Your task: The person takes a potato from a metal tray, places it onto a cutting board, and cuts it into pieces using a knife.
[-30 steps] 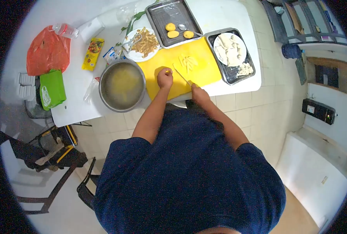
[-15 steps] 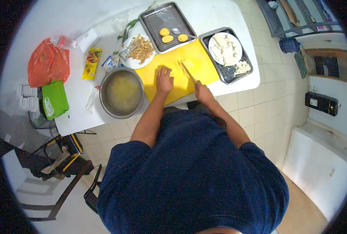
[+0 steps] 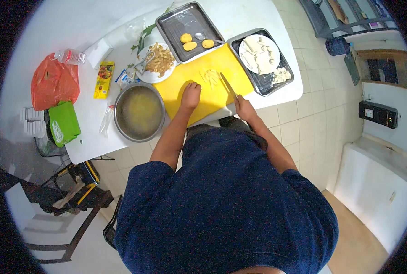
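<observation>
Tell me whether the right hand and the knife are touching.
Touching. The head view shows the right hand closed around the handle end of the knife, with the blade extending out beyond the fingers.

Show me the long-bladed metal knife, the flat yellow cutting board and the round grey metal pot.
Long-bladed metal knife [image 3: 228, 85], head view: middle of the blade.
Flat yellow cutting board [image 3: 213, 98], head view: bare upper surface.
Round grey metal pot [image 3: 138, 139], head view: rim nearest the person.

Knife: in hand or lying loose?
In hand: the right hand is closed on the knife, its blade jutting out over the yellow cutting board. Cannot tell whether the blade touches it.
</observation>
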Tool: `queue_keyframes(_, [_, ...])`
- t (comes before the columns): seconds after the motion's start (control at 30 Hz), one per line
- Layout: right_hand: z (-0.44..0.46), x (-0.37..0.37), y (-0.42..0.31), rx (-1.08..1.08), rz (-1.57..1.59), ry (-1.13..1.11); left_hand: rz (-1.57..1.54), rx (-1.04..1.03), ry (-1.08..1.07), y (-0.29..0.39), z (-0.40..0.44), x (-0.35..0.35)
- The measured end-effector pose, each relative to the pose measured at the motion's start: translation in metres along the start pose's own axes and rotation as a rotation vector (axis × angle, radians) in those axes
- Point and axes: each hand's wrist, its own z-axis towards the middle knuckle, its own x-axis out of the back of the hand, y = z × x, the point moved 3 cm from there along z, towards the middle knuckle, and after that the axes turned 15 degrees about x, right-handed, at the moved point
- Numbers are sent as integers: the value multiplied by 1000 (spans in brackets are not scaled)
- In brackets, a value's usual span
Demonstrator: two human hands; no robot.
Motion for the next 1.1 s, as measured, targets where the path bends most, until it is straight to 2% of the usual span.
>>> queue_keyframes(0.03, [0,1,-1,12,4,3,-62,31,64,1,-2,-2])
queue_keyframes(0.13, [5,1,-3,-22,1,-99,-244,245,78,3,-8,-7])
queue_keyframes(0.23, [10,-1,-10,-1,22,-92,-600,221,274,-3,-12,-7])
queue_keyframes(0.37, [17,-6,-19,-6,74,-92,-1114,666,-48,-23,-27,3])
queue_keyframes(0.47, [20,-10,-23,0,89,-95,-1644,891,-84,-40,-41,31])
queue_keyframes(0.5, [20,-10,-24,-8,96,-92,-1810,849,38,-41,-47,50])
queue_keyframes(0.6, [21,-13,-23,-66,146,-90,-1748,764,-12,-96,-66,70])
queue_keyframes(0.67, [22,-16,-18,-93,161,-89,-851,581,267,-108,-83,117])
queue_keyframes(0.73, [23,-17,-12,-100,145,-76,-1637,756,301,-144,-91,129])
queue_keyframes(0.83, [25,-15,-7,-96,142,-61,-1241,859,431,-196,-112,140])
queue_keyframes(0.9, [23,-12,-8,-108,176,-66,-718,920,532,-204,-125,153])
queue_keyframes(0.93, [22,-8,-10,-114,193,-64,-455,931,571,-199,-129,163])
queue_keyframes(1.03, [18,1,-16,-158,216,-54,80,738,607,-156,-120,184])
queue_keyframes(1.1, [14,5,-18,-170,201,-68,147,692,578,-114,-106,191])
